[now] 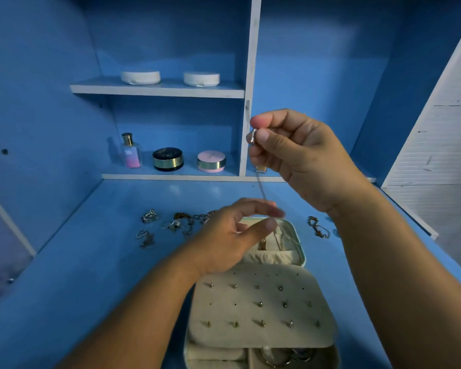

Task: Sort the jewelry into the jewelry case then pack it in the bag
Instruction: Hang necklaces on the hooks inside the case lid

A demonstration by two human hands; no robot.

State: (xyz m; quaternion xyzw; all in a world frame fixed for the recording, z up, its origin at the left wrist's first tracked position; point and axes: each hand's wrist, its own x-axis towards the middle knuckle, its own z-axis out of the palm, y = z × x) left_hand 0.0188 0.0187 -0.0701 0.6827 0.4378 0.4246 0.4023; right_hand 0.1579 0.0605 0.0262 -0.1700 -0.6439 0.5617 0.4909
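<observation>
Your blue tabletop (91,262) carries the open cream case (302,251) at near centre. Loose jewelry (171,225) lies left of it and a bracelet (318,227) to its right. Your right hand (298,155), raised above the case, pinches a thin silver chain (261,187). The chain hangs nearly upright down to your left hand (229,235), whose curled fingers are too blurred to judge the grip.

Desk (91,275): your jewelry case (302,258) lay open at the near edge, right of centre. Loose jewelry (171,225) lay behind it to the left, and a bracelet (318,227) off its far right corner. Your right hand (298,155) held a necklace (261,187) above the case. Back shelf (171,177), left to right: bottle (131,151), compact (167,159), second compact (211,161).
</observation>
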